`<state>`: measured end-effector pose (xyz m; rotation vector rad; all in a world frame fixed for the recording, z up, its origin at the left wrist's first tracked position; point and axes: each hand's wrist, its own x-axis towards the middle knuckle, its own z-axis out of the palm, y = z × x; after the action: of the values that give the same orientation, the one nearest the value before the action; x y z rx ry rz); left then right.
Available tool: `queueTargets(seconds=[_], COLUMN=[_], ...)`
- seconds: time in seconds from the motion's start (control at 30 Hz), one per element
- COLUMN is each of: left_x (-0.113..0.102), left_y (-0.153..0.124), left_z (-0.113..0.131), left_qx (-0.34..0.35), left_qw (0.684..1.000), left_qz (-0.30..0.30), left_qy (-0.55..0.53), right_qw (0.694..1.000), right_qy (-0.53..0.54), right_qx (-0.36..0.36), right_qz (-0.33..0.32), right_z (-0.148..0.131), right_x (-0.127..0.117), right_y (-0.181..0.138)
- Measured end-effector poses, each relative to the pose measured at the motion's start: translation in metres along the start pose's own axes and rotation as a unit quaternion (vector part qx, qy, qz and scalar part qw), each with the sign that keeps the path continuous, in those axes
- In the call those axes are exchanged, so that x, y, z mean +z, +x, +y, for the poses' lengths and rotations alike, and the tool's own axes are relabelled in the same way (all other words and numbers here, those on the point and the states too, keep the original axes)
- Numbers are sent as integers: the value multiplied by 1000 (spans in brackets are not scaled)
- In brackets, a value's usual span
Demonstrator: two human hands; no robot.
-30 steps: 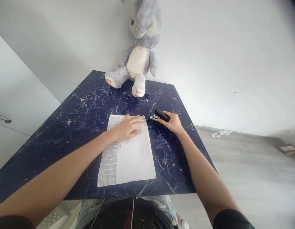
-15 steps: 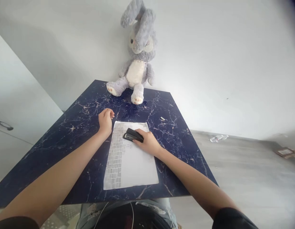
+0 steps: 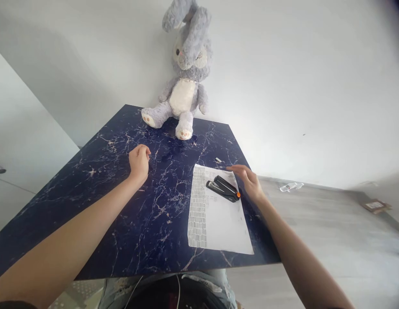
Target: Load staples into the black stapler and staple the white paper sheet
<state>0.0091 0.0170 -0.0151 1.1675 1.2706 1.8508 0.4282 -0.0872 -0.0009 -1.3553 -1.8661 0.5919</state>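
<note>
The pale speck (image 3: 218,160) beside the paper (image 3: 218,214) is unidentifiably small.

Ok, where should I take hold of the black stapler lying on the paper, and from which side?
Probably pinch the stapler across its narrow sides at mid-body, coming from above on the right. It lies flat on the paper, long and slim, its orange-tipped end pointing toward the open right hand beside it.

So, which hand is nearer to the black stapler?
Right. The right hand is just beside the stapler, at its orange end, not gripping it. The left hand is curled on the blue table, far to the stapler's left.
</note>
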Motion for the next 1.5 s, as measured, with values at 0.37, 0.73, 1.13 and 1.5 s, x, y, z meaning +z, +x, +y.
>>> queueTargets(seconds=[0.37,0.73,1.13,1.5], left_x=[-34,-93,-104,-94], left_y=[48,95,100,96], left_z=[2,3,0,-6], left_qx=[-38,-139,-122,-94], left_qw=[995,942,949,960], left_qz=[62,238,247,237], left_qy=[-71,-190,-155,-120], right_qw=[918,909,933,892], right_qy=[-336,-362,-211,-43], right_qx=[-30,36,-114,-305], right_qz=[-208,-201,-268,-331], right_z=[9,-80,-147,-130], right_x=[75,199,317,266], right_y=[80,144,213,166])
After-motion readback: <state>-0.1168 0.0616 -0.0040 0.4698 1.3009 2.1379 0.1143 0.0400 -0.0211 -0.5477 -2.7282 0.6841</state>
